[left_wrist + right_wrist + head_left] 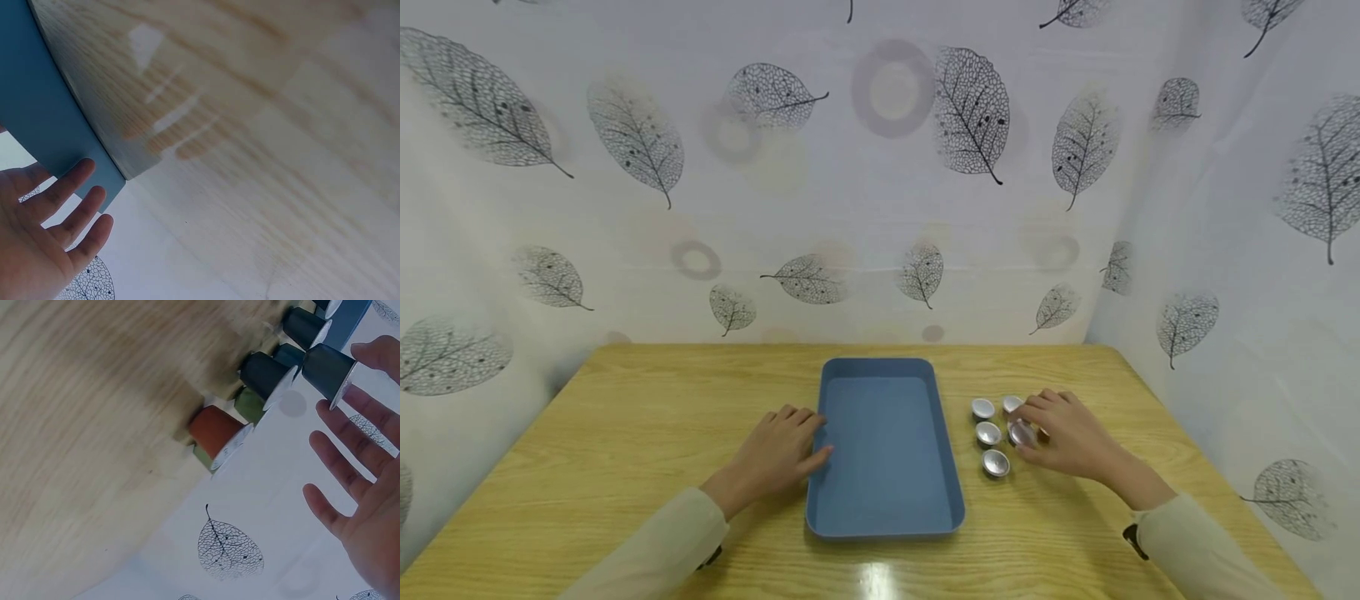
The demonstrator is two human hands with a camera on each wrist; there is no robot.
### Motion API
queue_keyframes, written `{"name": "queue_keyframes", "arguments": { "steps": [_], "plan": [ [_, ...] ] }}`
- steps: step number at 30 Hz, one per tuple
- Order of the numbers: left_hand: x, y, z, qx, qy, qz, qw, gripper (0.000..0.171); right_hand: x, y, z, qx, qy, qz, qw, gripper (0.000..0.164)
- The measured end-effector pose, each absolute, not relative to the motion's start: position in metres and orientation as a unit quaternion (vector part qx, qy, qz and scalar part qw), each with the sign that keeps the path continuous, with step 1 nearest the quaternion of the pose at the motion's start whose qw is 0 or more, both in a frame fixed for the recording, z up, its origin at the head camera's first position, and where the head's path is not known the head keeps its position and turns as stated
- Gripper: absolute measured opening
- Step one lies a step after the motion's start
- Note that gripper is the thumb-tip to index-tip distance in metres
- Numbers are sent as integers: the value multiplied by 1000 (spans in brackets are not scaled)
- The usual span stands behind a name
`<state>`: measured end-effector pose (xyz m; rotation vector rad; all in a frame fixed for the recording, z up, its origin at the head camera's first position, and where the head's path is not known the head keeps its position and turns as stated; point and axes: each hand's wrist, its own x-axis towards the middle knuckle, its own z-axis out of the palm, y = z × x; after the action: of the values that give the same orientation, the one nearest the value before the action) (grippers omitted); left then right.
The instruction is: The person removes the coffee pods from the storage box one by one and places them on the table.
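Note:
Pinched by its pale rim between thumb and fingers, a dark green coffee capsule [326,370] is in my right hand [1067,437]. More capsules stand around it with their silver lids up, among them a near one [996,463] and one with a reddish-brown body [215,432]. My left hand [773,454] lies at the left side of a blue tray [880,458], thumb and fingertips touching the rim. In the left wrist view its fingers [84,219] are spread and fairly straight against the tray's outer wall.
A wooden table [685,400] carries the tray at its middle, and the capsules stand to the tray's right. White curtains [880,208] printed with dark leaves hang behind the table and at both sides.

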<state>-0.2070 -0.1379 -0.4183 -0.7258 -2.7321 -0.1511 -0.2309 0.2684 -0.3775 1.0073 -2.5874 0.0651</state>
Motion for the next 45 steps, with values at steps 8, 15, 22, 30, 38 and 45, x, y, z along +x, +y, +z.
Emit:
{"name": "queue_keyframes", "arguments": {
  "steps": [8, 15, 22, 30, 38, 45],
  "plan": [
    [-208, -138, -419, -251, -955, -53, 149, 45, -222, 277, -381, 355, -919, 16, 169, 28],
    [-207, -138, -417, -253, -954, -54, 154, 44, -220, 280, -388, 366, -915, 29, 169, 29],
    [-208, -138, -418, -256, -951, -59, 165, 42, -221, 281, -394, 369, -913, 24, 175, 29],
    [-208, -137, -418, -249, -956, -55, 146, 45, -220, 281, -398, 360, -919, 19, 162, 30],
    [-207, -138, -419, -249, -955, -52, 150, 45, -220, 281, -400, 348, -927, 17, 138, 28],
    [-207, -139, -419, -249, -955, -53, 152, 44, -219, 279, -398, 346, -927, 24, 142, 26]
  ]
}}
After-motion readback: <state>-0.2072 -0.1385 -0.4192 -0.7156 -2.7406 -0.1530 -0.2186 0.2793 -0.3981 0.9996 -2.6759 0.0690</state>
